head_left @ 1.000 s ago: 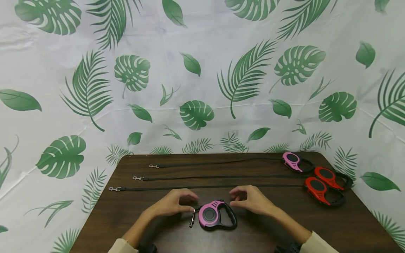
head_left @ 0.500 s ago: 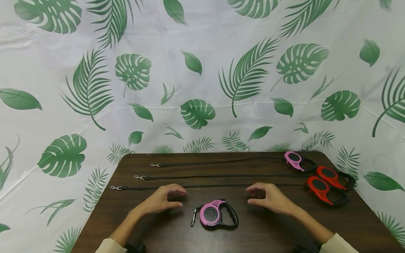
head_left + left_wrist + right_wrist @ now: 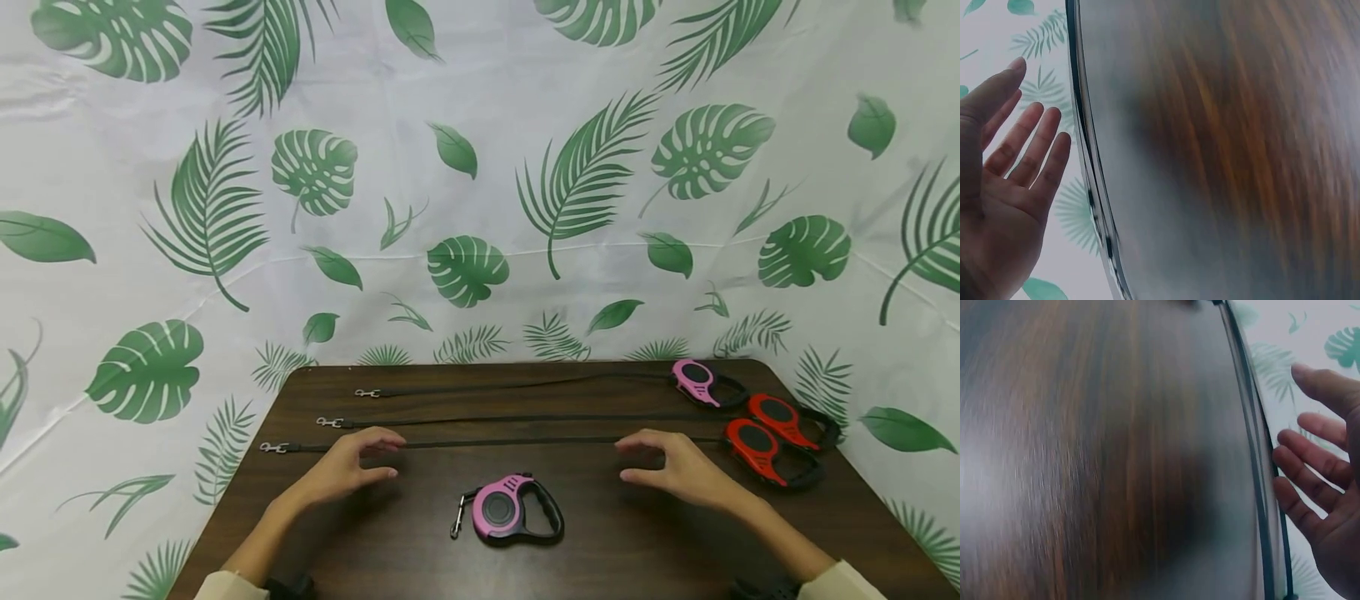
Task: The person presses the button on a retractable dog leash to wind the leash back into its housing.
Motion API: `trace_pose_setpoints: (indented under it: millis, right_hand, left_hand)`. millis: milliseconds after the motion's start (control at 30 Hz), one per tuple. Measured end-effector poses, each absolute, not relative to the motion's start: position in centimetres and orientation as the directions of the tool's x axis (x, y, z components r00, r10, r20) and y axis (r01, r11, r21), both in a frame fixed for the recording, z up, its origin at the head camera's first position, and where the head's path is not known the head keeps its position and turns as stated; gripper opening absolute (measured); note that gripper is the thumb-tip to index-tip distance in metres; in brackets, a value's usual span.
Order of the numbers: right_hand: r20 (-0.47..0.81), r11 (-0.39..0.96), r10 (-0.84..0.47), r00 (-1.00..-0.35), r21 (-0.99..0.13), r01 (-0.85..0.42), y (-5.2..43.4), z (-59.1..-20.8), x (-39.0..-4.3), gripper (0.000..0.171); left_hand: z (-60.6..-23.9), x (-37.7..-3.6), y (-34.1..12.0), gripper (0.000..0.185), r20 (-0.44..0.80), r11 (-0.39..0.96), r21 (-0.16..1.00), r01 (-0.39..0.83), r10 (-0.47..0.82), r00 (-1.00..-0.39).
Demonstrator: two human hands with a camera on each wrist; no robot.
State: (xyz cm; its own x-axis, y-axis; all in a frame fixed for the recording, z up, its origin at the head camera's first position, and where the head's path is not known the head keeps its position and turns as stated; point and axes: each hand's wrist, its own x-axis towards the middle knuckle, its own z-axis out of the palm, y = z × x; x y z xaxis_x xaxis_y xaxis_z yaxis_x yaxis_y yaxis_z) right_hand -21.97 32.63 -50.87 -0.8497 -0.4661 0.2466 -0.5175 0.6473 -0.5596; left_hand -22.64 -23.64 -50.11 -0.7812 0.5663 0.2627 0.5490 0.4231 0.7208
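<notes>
Two hands, empty, fingers relaxed and half bent: left hand (image 3: 347, 462), right hand (image 3: 677, 467), set well apart. One near pink leash (image 3: 497, 507), flat on the counter (image 3: 420, 575) between them, touched by neither. Suggested handling: right fingers round the black handle (image 3: 554, 507), left steadying the metal clip (image 3: 458, 515). Room to move: both sides. Limits: nearest cord (image 3: 510, 442) behind; two red leashes (image 3: 753, 439) close to the right edge.

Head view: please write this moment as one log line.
left hand: empty | right hand: empty | pink-and-black round-bodied leash: untouched between hands, on brown wood-grain table
</notes>
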Motion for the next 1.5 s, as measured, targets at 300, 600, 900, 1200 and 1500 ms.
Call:
trace_pose_setpoints:
  millis: [300,600,900,1200,1500]
  right_hand:
    - [0.315,0.681,-0.463,-0.828,-0.472,-0.56,35.3,-50.2,-21.8,0.04]
    - [0.329,0.717,-0.442,-0.834,-0.43,-0.549,38.1,-49.1,-21.4,0.041]
    - [0.389,0.725,-0.458,-0.799,-0.358,-0.589,40.5,-48.5,-21.2,0.041]
    - [0.415,0.741,-0.47,-0.779,-0.295,-0.603,43.5,-48.9,-21.2,0.044]
    - [0.417,0.782,-0.445,-0.793,-0.251,-0.571,46.3,-49.2,-20.9,0.048]
  left_hand:
    - [-49.9,-22.3,-25.7,0.044,0.292,0.516,0.668,0.536,0.481,-0.827]
    - [-50.1,-22.3,-27.8,0.043,0.382,0.58,0.585,0.567,0.419,-0.823]
    - [-50.5,-22.5,-29.7,0.044,0.434,0.622,0.537,0.57,0.375,-0.819]
    - [-51.1,-22.7,-31.8,0.048,0.493,0.659,0.472,0.585,0.353,-0.795]
    - [-52.0,-23.0,-34.0,0.051,0.541,0.698,0.396,0.597,0.349,-0.766]
